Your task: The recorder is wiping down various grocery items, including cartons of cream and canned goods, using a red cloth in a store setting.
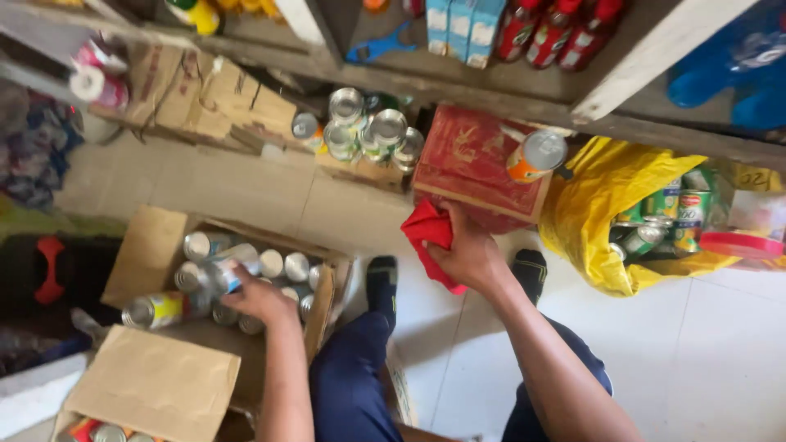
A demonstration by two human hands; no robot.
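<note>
Dark blue trouser legs (352, 376) and two dark socks fill the bottom of the view, above a pale tiled floor (704, 344). On the left, the left hand (260, 299) reaches into an open cardboard box (151, 254) and its fingers are closed around one can (233, 274) with a blue label, lifted a little above the other cans (286, 266) which stand in rows. The right hand (468, 252) grips a red cloth (430, 233), fingers clamped on it, just beside a red carton (471, 160). Many cans remain in the box, so I judge the work is far from finished. More cans stand near the shelf (368, 131), one orange can (536, 155) rests on the red carton, and others lie in a yellow bag (589, 205).
</note>
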